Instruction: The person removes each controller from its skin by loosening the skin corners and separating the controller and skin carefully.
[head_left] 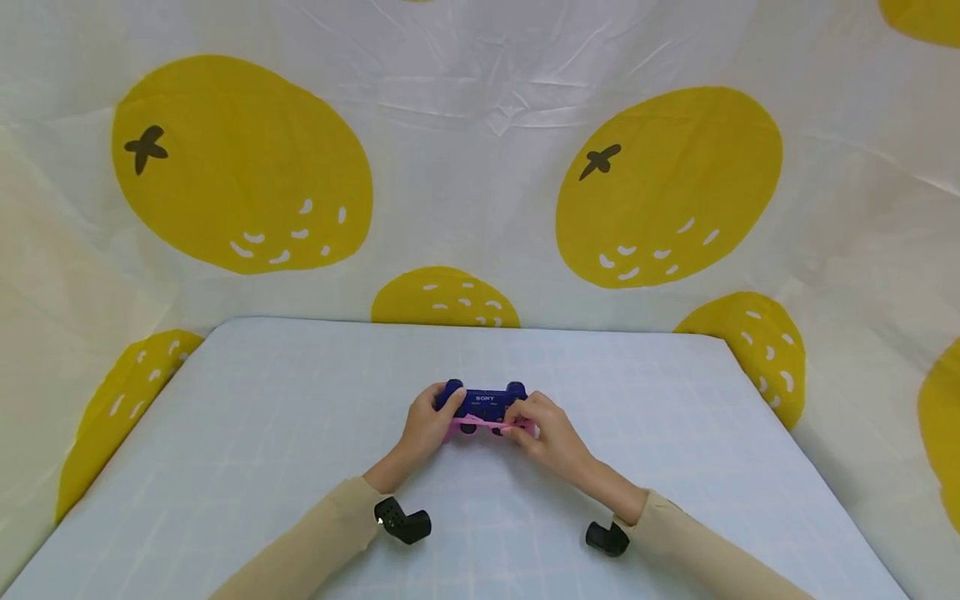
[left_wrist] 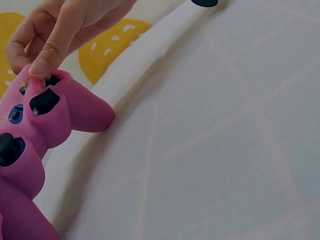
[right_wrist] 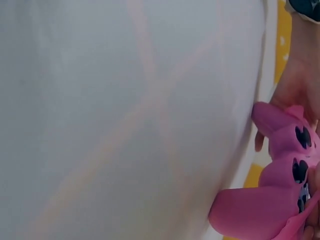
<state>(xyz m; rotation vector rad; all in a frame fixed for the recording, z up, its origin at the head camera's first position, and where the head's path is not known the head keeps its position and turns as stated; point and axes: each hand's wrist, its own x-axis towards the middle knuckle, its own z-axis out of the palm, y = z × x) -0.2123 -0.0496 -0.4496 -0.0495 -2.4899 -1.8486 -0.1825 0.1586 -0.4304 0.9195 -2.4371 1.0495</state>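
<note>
A dark blue game controller [head_left: 487, 402] marked SONY is partly wrapped in a pink rubbery cover [left_wrist: 90, 107]. My left hand [head_left: 429, 427] grips the controller's left side, thumb on top; the right wrist view shows that hand behind the pink grips. With thumb and index finger, my right hand [head_left: 551, 435] pinches the cover's edge on the right side and stretches it. Through the cover's openings in the left wrist view poke a black thumbstick [left_wrist: 10, 149] and a blue round part. Much of the controller's body is hidden there by the cover.
Beneath the hands spreads a table with a pale checked cloth [head_left: 262, 467]. White sheeting printed with yellow fruit [head_left: 247, 167] hangs behind and at both sides. Black wrist cameras [head_left: 405, 522] are strapped over the beige sleeves [head_left: 697, 546].
</note>
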